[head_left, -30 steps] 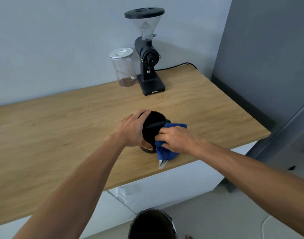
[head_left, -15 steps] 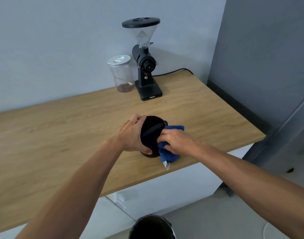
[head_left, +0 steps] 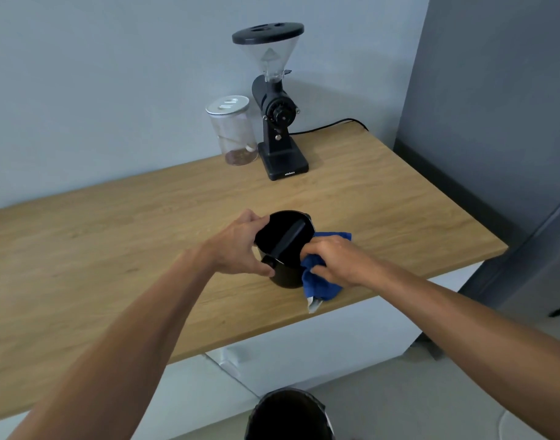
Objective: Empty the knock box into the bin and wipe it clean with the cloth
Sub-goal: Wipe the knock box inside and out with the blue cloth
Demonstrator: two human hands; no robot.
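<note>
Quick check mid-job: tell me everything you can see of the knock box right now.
The knock box is a round black cup, smooth and slightly glossy, with a dark bar across its open mouth. It sits near the wooden counter's front edge, tipped toward the camera. The left hand grips its left side; the right hand presses a blue cloth against its right wall. No grounds are discernible inside.

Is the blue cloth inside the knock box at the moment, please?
No, the right hand presses the blue cloth against the outer side of the knock box.
</note>
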